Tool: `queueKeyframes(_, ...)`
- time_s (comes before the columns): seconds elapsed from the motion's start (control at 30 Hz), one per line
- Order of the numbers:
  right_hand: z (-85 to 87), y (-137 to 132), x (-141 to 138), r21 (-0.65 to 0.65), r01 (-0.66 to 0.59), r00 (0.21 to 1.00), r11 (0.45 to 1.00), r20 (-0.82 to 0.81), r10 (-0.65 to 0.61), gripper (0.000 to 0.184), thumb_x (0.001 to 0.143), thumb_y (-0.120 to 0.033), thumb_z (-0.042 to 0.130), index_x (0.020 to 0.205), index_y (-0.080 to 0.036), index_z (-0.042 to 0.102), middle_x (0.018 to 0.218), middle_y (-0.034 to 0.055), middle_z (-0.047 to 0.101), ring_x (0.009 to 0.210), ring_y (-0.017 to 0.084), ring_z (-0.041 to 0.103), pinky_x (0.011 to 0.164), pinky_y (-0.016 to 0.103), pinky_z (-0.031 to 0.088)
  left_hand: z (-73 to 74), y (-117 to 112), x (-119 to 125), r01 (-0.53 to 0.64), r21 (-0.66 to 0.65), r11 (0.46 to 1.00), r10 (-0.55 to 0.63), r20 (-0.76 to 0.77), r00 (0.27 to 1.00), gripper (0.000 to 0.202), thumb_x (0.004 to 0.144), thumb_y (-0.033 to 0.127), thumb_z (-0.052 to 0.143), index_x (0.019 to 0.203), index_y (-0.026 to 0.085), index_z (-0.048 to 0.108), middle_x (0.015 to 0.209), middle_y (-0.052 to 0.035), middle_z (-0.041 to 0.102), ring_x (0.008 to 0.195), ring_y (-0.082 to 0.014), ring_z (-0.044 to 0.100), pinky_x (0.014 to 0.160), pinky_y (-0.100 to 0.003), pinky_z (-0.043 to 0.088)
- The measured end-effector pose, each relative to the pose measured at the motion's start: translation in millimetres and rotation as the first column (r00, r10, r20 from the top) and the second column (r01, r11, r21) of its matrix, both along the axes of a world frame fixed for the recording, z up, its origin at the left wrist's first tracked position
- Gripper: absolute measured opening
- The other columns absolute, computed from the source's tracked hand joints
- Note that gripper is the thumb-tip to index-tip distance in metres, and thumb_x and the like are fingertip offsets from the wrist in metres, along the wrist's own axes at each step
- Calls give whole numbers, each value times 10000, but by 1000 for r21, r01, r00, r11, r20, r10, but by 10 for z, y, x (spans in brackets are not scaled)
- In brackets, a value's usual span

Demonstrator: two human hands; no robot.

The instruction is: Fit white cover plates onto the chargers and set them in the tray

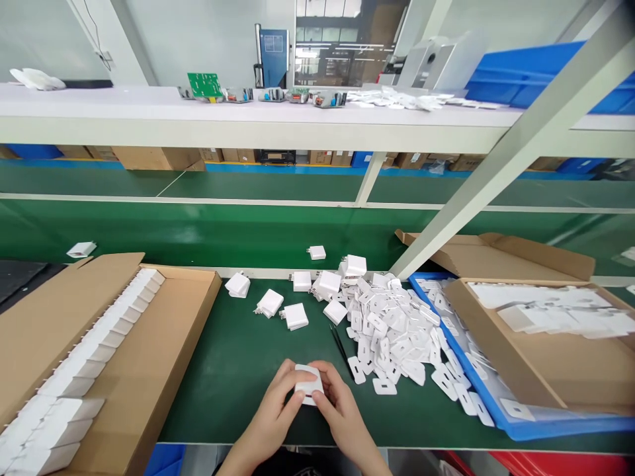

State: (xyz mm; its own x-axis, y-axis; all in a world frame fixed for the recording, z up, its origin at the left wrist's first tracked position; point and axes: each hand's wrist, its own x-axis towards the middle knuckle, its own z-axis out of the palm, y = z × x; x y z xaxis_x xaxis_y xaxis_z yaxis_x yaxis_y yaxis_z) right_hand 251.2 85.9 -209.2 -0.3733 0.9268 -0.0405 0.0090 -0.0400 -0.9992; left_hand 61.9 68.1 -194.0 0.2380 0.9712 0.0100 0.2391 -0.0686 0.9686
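Observation:
My left hand (275,404) and my right hand (341,404) grip one white plug-in charger (309,382) between them, low over the green mat. Both thumbs press at its near end, where a dark slot shows; its far side is partly hidden by my fingers. Just right of my right hand lie black tweezers (340,347), beside a large heap of flat white plates with slots (391,324). Beyond my hands, several loose white chargers (295,316) lie on the mat, some with metal prongs showing.
To the left, an open cardboard box (186,344) holds a row of white chargers. At the right, a blue tray (459,357) contains more plates and another cardboard box (506,344). A slanted white post (496,165) rises before a shelf (149,109) bearing circuit boards (204,84).

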Motion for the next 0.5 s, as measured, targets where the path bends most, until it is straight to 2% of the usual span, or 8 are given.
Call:
queueKeyframes(0.07,24,12,31,24,-58,992,998,115,54,415,1045,-486,585,1404,-277,561,1246,82,667,1012,222,667,908,348,554,-20,-12,-116,66,-38,997,-68,-57,996,349,1073,457,498,1320,302,690,1261,-100,655,1193,-256,622,1064,-402,520)
queueKeyframes(0.13,144,58,69,59,-184,952,981,260,163,459,1016,-449,644,1443,-297,567,1308,89,661,1016,231,679,902,358,569,-107,-38,-232,84,14,996,-81,-143,986,356,1053,449,550,1365,326,670,1366,-102,655,1283,-274,607,1121,-425,497)
queueKeyframes(0.2,356,195,128,119,-325,887,938,384,259,477,985,-411,696,1444,-325,600,1372,87,647,1135,265,676,983,391,563,-255,-76,-333,54,115,992,-24,-246,969,427,1015,459,617,1424,339,644,1416,-107,664,1335,-309,596,1154,-468,479)
queueKeyframes(0.27,630,487,226,215,-379,852,900,460,249,422,984,-398,697,1400,-348,648,1401,72,641,1278,288,630,1102,431,513,-424,-115,-402,-51,203,978,115,-317,941,488,991,472,645,1458,332,629,1423,-117,679,1351,-343,600,1151,-499,486)
queueKeyframes(0.33,923,978,359,326,-294,865,898,491,105,328,1035,-424,606,1346,-342,671,1415,61,635,1315,268,610,1142,433,482,-569,-137,-433,-201,252,947,279,-328,902,478,999,478,612,1440,297,647,1426,-137,684,1350,-363,610,1123,-507,513)
queueKeyframes(0.4,1191,1645,494,408,-152,849,900,520,-93,371,1058,-491,526,1345,-290,646,1443,82,613,1326,252,598,1130,386,487,-662,-129,-431,-314,267,911,390,-309,867,466,1009,477,576,1411,259,666,1424,-158,684,1340,-372,620,1094,-505,535)
queueKeyframes(0.47,1390,2375,585,331,-17,688,943,688,-229,430,1089,-489,414,1428,-275,569,1540,82,541,1384,214,559,1135,308,468,-698,-93,-412,-349,261,900,420,-305,855,467,996,471,588,1383,229,686,1397,-174,698,1304,-376,645,1064,-496,552)
queueKeyframes(0.5,1451,2716,605,294,23,626,956,741,-243,478,1095,-487,384,1480,-242,525,1578,121,500,1410,237,538,1129,322,470,-698,-70,-402,-347,257,902,417,-312,853,466,982,463,607,1369,219,697,1380,-179,708,1285,-378,657,1054,-492,557)
